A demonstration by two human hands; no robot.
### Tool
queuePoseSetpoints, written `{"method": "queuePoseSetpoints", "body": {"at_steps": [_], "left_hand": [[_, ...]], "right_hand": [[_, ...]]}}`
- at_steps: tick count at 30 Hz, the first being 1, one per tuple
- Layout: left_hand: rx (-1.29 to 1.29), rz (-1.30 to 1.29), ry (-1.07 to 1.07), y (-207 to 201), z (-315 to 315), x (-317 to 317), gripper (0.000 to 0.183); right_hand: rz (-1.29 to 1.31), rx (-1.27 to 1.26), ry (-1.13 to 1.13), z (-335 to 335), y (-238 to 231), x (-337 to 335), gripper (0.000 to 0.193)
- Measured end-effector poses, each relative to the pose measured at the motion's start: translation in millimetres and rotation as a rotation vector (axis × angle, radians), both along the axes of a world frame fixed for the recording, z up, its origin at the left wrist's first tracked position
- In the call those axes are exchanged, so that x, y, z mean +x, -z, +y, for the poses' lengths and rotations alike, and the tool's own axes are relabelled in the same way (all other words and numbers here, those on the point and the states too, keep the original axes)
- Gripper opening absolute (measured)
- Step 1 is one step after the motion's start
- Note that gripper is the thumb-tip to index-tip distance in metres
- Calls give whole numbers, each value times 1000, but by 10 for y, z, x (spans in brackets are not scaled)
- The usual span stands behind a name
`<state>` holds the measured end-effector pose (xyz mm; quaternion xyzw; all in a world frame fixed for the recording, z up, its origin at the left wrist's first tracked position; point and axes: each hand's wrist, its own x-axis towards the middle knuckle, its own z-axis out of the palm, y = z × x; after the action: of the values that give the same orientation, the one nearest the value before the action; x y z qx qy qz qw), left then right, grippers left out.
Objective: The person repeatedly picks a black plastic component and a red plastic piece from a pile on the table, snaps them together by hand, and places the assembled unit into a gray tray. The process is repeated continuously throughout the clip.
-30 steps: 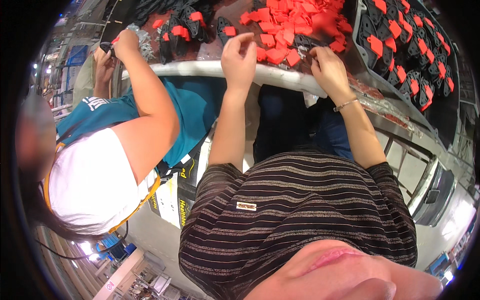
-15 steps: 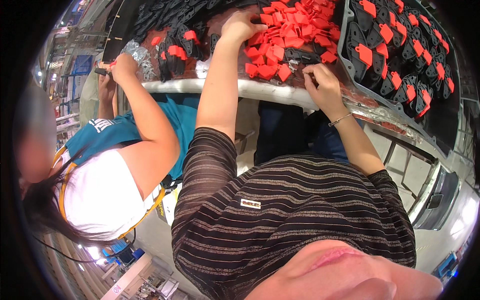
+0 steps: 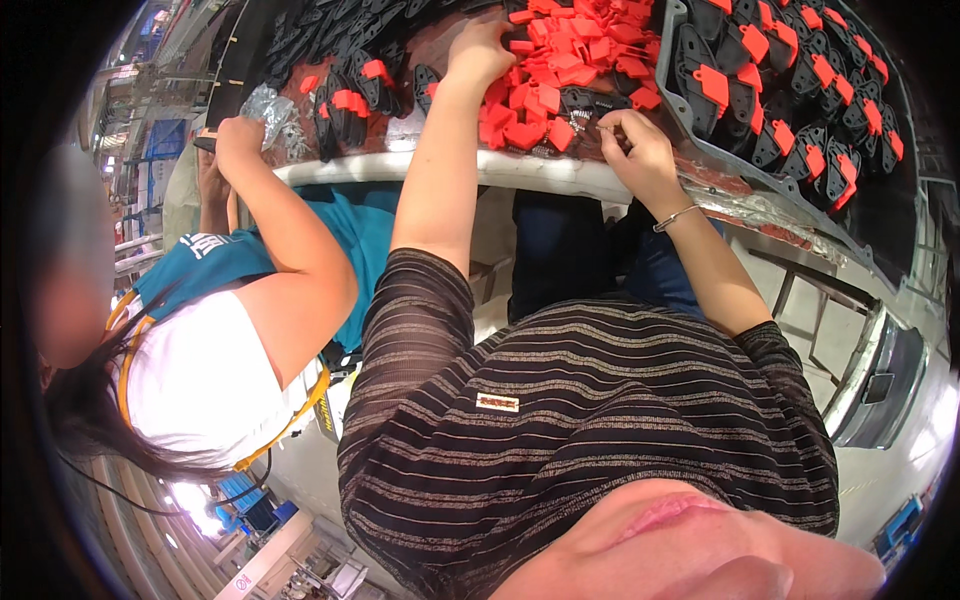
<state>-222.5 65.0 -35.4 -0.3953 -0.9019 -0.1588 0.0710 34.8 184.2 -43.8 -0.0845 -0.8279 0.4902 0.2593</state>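
Note:
My left hand [image 3: 480,54] reaches to the left edge of a heap of red plastic tabs [image 3: 575,62], its thumb and fingers apart beside the nearest tabs. To the right of the heap, my right hand [image 3: 640,152] is closed in a pinch above the table's near edge. Whatever lies between its fingertips is too small to name. Small metal springs [image 3: 579,118] lie between that hand and the heap, along with a dark piece partly covered by tabs.
A grey-rimmed bin [image 3: 672,75] at the right holds black plate-like parts [image 3: 695,70] with red tabs. More black parts [image 3: 335,40] lie at far left. A white padded edge [image 3: 490,170] borders the table. A co-worker's hand [image 3: 240,140] is beside a clear plastic bag [image 3: 268,105].
The view has shifted slightly. My right fingers have drawn into a pinch near the springs, while my left hand stays beside the red heap. The co-worker's hand has moved a little left and down.

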Motion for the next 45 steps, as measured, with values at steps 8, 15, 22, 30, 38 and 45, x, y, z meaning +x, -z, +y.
{"method": "queuePoseSetpoints", "body": {"at_steps": [8, 15, 22, 30, 38, 45], "left_hand": [[234, 56, -264, -403, -474, 303, 45], [964, -756, -120, -427, -631, 1131, 52], [1270, -1321, 40, -461, -551, 2127, 46], [1387, -1328, -2, -373, -579, 2356, 17], [1457, -1282, -73, -461, -600, 2511, 23], [1382, -1104, -103, -340, -680, 2517, 26]], "right_hand": [[-9, -82, 9, 4, -9, 14, 10], [85, -115, -10, 41, 41, 24, 12], [240, -773, -228, -426, -397, 122, 13], [298, -788, -220, -584, -381, 263, 12], [301, -836, -194, -691, -367, 324, 11], [191, -1004, -205, -760, -251, 313, 13]]}}
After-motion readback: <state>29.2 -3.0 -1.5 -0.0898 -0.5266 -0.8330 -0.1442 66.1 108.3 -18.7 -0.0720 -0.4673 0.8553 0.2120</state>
